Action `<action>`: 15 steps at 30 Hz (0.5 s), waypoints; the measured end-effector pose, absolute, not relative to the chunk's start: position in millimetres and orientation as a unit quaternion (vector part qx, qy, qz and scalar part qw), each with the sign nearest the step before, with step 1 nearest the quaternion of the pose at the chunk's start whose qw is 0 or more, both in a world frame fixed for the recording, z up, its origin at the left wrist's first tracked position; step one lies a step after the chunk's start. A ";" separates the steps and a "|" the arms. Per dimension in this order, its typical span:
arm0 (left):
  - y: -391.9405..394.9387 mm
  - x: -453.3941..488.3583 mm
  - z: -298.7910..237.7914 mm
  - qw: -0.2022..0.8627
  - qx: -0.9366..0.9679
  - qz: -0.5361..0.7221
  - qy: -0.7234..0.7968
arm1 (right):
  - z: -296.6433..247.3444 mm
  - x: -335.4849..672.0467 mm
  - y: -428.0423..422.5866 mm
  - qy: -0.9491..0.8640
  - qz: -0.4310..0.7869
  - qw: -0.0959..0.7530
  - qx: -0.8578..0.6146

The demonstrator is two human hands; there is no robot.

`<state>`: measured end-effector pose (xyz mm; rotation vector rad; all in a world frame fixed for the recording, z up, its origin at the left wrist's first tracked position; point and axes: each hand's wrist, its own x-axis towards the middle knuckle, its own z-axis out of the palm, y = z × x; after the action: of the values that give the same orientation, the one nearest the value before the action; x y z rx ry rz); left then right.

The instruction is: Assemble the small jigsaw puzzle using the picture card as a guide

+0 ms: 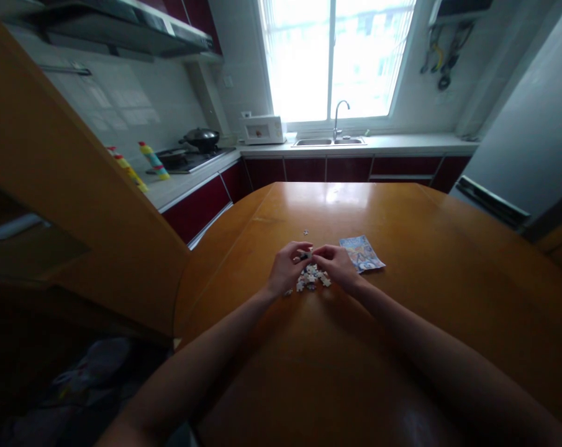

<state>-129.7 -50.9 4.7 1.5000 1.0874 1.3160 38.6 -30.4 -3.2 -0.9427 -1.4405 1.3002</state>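
My left hand (287, 267) curls around a few jigsaw puzzle pieces (303, 255), one of them dark. From the right, my right hand (335, 262) meets it, thumb and forefinger pinched at the edge of the same pieces. Just below both hands lies a loose pile of jigsaw puzzle pieces (311, 278), mostly pale side up. One single piece (305, 232) rests beyond the hands, and another (289, 292) sits left of the pile. Beside my right hand is a colourful printed sheet or packet (362, 253); my wrist is close to its lower left edge.
Everything lies on a large rounded wooden table (243, 248). Behind it runs a counter with a sink (330, 142), a microwave (263, 130) and a stove with a wok (202, 139). A wooden panel (99, 186) stands at the left, a fridge (518, 136) at the right.
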 end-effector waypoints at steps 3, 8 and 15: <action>-47.8 -135.0 7.1 0.455 0.592 0.502 0.435 | -3.3 39.8 -29.4 -0.586 0.560 0.452 -0.373; -47.2 -134.1 2.1 0.450 0.590 0.496 0.450 | -7.4 38.1 -29.9 -0.597 0.533 0.461 -0.384; -47.6 -134.3 -9.2 0.396 0.619 0.470 0.488 | -5.7 37.8 -37.9 -0.756 0.226 0.443 -0.426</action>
<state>-134.3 -47.6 -9.2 1.5704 1.2380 1.1923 37.8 -37.9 -5.7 -1.0553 -1.8743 0.5606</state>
